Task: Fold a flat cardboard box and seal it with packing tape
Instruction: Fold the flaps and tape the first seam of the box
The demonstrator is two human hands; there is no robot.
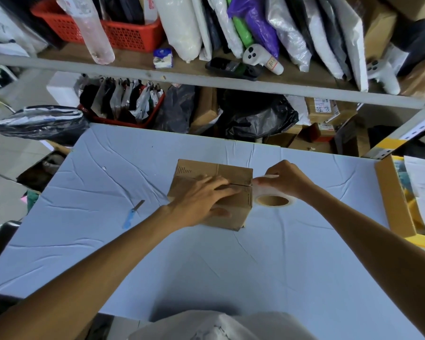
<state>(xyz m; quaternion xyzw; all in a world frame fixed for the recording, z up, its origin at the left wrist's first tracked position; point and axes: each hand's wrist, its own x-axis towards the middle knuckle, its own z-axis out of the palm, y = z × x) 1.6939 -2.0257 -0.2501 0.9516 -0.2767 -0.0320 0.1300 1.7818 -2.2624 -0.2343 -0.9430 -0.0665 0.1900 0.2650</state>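
Note:
A small brown cardboard box (231,171) stands folded up in the middle of the table, its top flaps closed along a centre seam. My left hand (203,200) lies flat on top of the box, fingers straight along the seam and thumb down the near side. My right hand (286,179) grips a roll of clear packing tape (272,198) right against the box's right edge. The roll's brown cardboard core faces me. A strip of tape seems to run from the roll onto the box top, partly hidden under my left fingers.
A blue-handled cutter (132,214) lies on the pale blue table cover (206,266) left of the box. An open cardboard carton (394,200) with papers sits at the table's right edge. Shelves (206,81) packed with bags, red baskets and parcels stand behind the table.

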